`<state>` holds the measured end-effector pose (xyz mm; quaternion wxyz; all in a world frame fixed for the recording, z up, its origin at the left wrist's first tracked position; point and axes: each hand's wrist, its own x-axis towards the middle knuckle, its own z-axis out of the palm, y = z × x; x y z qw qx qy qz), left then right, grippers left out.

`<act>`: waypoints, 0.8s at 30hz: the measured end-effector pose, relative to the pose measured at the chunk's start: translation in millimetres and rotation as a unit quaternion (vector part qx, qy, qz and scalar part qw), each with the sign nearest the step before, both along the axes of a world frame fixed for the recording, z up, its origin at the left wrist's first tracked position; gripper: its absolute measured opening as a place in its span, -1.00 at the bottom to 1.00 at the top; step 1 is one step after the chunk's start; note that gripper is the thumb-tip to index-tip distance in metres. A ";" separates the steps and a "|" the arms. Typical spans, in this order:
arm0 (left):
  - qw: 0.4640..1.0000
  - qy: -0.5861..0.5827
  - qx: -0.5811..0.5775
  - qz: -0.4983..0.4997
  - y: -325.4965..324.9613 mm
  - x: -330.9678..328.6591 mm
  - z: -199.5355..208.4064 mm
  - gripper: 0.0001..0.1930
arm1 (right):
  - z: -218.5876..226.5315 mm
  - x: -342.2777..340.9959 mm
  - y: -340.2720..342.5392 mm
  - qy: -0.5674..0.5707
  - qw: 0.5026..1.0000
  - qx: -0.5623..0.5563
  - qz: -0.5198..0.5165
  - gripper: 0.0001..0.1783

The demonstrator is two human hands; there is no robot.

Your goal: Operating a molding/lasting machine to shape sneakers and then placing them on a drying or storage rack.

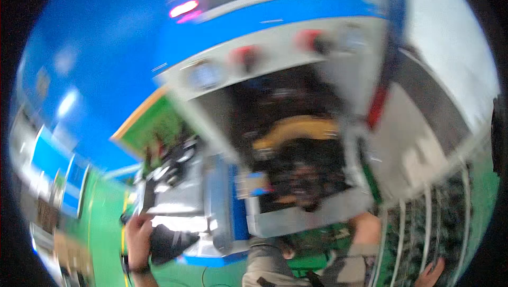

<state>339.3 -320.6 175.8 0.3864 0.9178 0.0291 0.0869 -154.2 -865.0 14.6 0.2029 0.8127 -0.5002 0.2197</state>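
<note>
My left hand [138, 239] is at the lower left, beside a metal tray table, its fingers curled at the edge of a dark, rounded piece [170, 244]. The hand looks closed on this piece, whose exact kind is lost in blur. My right hand [431, 274] is low at the far right, near a white-railed rack. Its thumb and finger stand apart and nothing shows between them. Ahead is a blue and grey machine [211, 101] with a dark opening, in which a curved yellow part [296, 128] sits above blurred dark parts.
Two red-and-black knobs or buttons and round gauges line the machine's front. The silver tray table [177, 199] on its left carries dark items. At right, the rack [427, 223] has several pale rails with dark objects between them. Green floor [100, 218] shows at left.
</note>
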 end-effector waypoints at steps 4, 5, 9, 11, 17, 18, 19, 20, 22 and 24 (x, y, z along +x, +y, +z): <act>0.938 0.056 0.331 -0.088 82.8 138.2 -40.7 -0.58 | -14.8 144.6 34.6 0.077 0.896 0.413 0.143 -0.64; 0.896 0.067 0.427 -0.098 114.3 165.9 -61.9 -0.50 | -19.4 168.1 45.1 0.080 0.884 0.353 0.295 -0.63; 0.790 0.254 0.556 -0.051 171.2 271.6 -173.3 -0.09 | -46.1 218.5 77.4 0.051 0.783 0.487 0.385 -0.62; 0.837 0.252 0.486 -0.015 155.8 289.2 -231.5 -0.17 | -64.1 218.9 96.6 -0.119 0.699 0.665 0.236 -0.65; 0.915 0.117 0.382 0.051 159.9 285.9 -210.4 -0.75 | -65.2 208.8 126.1 -0.136 0.614 0.766 0.134 -0.66; 0.924 0.094 0.363 0.074 156.5 279.5 -187.1 -0.76 | -68.1 213.0 132.0 -0.019 0.672 0.711 0.205 -0.64; 0.888 0.047 0.455 -0.048 159.3 266.9 -160.4 -0.79 | -65.0 222.6 138.6 -0.025 0.672 0.710 0.210 -0.64; 0.828 0.000 0.536 -0.168 159.4 250.1 -134.9 -0.81 | -54.9 238.3 145.5 0.037 0.712 0.609 0.346 -0.64; 0.899 -0.034 0.413 -0.142 106.6 185.1 -76.4 -0.82 | -31.0 264.0 164.0 0.054 0.711 0.567 0.414 -0.63; 0.923 -0.066 0.261 -0.274 90.2 110.8 -28.0 -0.83 | -19.7 297.9 205.4 -0.178 0.616 0.576 0.507 -0.57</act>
